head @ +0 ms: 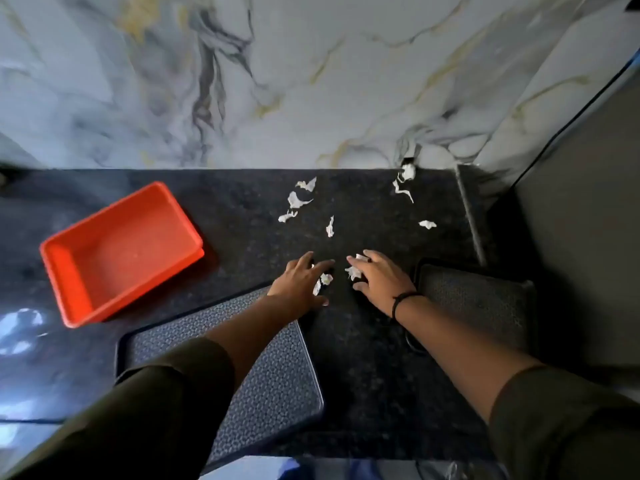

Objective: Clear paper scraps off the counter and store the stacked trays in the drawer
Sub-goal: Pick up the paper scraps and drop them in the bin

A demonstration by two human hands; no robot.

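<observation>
White paper scraps (298,200) lie scattered on the dark speckled counter (363,341). My left hand (299,284) rests palm down on the counter with fingers curled over a few scraps (325,279). My right hand (379,280) sits beside it, fingers bent around scraps (353,271) and a crumpled piece at its fingertips. A dark textured tray (277,382) lies under my left forearm. A second dark tray (478,299) sits to the right of my right wrist. More scraps lie near the back wall (403,188) and at the right (427,224).
An empty orange plastic bin (117,251), apparently two nested, stands on the counter at the left. A marble wall (311,81) rises behind the counter. A dark vertical panel (571,237) bounds the right side. The counter's front edge runs along the bottom.
</observation>
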